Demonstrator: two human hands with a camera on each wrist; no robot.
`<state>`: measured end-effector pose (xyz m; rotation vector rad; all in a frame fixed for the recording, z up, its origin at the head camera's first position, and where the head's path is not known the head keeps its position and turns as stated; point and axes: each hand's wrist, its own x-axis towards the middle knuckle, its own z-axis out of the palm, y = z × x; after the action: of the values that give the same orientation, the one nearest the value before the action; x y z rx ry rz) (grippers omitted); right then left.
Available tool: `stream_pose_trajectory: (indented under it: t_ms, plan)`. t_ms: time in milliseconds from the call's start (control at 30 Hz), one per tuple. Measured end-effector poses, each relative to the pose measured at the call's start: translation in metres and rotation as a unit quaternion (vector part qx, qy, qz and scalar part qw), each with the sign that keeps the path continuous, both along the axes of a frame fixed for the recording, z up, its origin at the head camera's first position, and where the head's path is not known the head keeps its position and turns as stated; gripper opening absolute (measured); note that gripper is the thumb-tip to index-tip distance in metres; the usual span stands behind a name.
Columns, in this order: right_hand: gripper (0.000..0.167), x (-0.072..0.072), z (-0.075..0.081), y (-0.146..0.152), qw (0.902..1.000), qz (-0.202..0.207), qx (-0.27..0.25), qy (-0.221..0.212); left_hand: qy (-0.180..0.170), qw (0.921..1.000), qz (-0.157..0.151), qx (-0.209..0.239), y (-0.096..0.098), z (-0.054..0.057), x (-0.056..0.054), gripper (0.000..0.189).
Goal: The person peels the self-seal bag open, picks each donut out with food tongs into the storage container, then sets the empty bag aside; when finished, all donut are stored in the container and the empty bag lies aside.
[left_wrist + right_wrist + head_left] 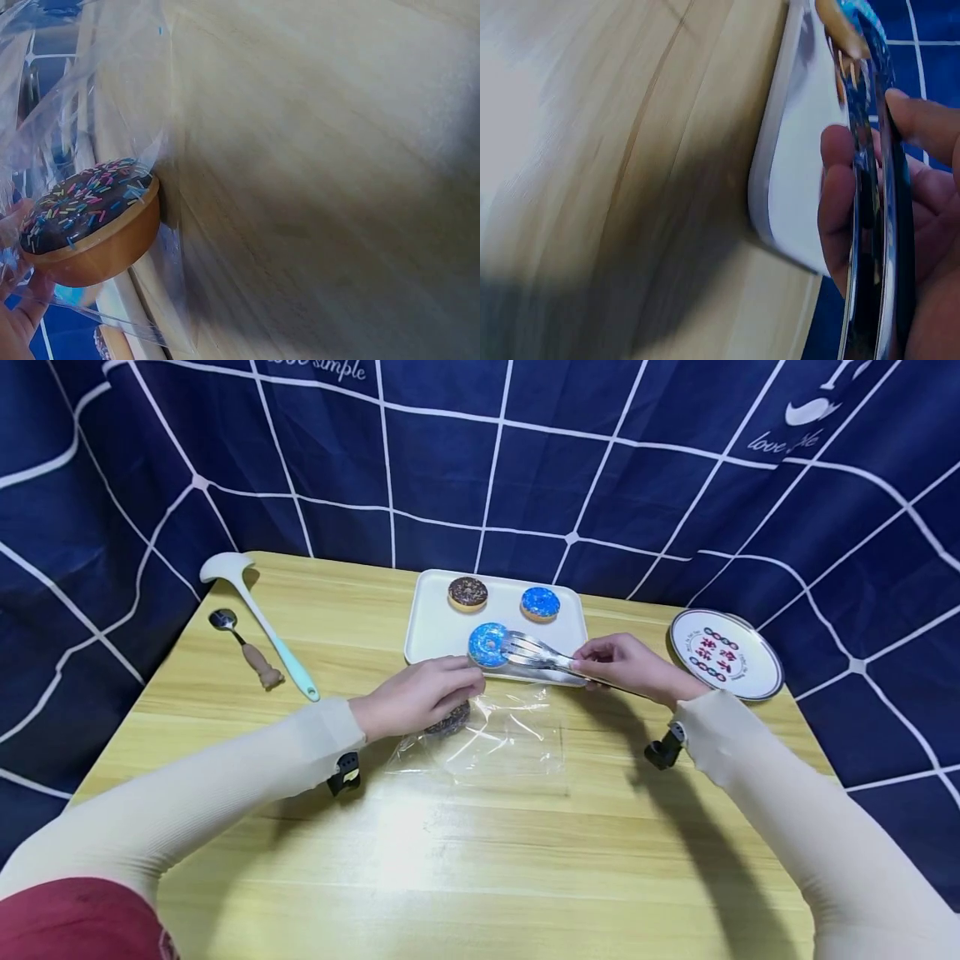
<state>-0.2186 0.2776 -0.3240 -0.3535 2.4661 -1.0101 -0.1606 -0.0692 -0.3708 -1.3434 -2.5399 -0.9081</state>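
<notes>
My right hand [622, 664] grips metal serving tongs [891, 247] with a fork-shaped side. Between the tong ends is a blue-iced donut [487, 644], over the front part of the white tray [427, 631]. A clear plastic bag [517, 743] lies in front of the tray, and my left hand [427, 693] holds it at its left part. Inside the bag is a chocolate donut with coloured sprinkles [90, 202], beside my left fingers [30, 307]; the hand partly covers it in the head view.
Another chocolate donut [468, 594] and another blue donut [540, 603] sit on the tray's back half. At the right lie stacked plates [738, 672]. A ladle [262, 618] and a spoon with a brown figure handle [258, 664] lie at the left. A blue checked curtain [442, 452] hangs behind the table.
</notes>
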Motion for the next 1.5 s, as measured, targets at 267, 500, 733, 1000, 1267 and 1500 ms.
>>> stream_pose_trajectory:
  t_ms: [267,500,733,1000,1267,1500]
  plan:
    - [0.03,-0.012,-0.007,-0.029,0.999,-0.019,-0.022,-0.034,0.007,0.9999,-0.008,0.006,0.001,0.002,-0.001,0.012]
    - [0.031,-0.015,-0.01,-0.038,0.9976,-0.032,-0.028,-0.054,0.005,1.0,-0.007,0.002,0.001,0.003,-0.002,0.012]
    - [0.029,-0.015,-0.01,-0.039,0.9983,-0.026,-0.018,-0.049,0.001,1.0,-0.008,0.0,0.001,0.005,-0.003,0.013]
    - [0.03,-0.015,-0.007,-0.043,0.9986,-0.031,-0.01,-0.042,-0.001,1.0,-0.003,-0.007,0.0,0.005,-0.003,0.014]
    - [0.032,-0.012,-0.007,-0.043,0.9992,-0.031,-0.004,-0.023,0.002,1.0,-0.005,-0.005,0.003,0.003,-0.001,0.013]
    - [0.033,-0.007,-0.005,-0.029,0.9997,-0.021,-0.004,0.012,-0.002,1.0,-0.001,-0.009,0.005,0.001,-0.001,0.011]
